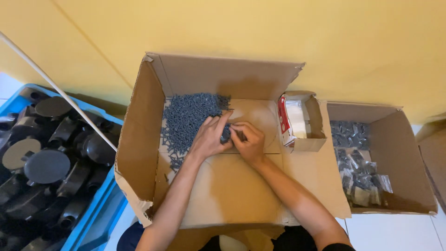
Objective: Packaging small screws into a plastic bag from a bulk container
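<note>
Inside the open brown cardboard box (139,153), left hand (210,136) and right hand (248,141) touching, fingers curled, pinching small grey screws (226,134) together. Just beyond, heap of loose grey screws (188,118) on the box floor. Right: small open carton (304,122), then a box of bagged packets (360,172). Far left: blue crate of black plastic fittings (46,158).

Bare cardboard floor (232,186) lies open; screw pile (188,118) crowds the left wall.
</note>
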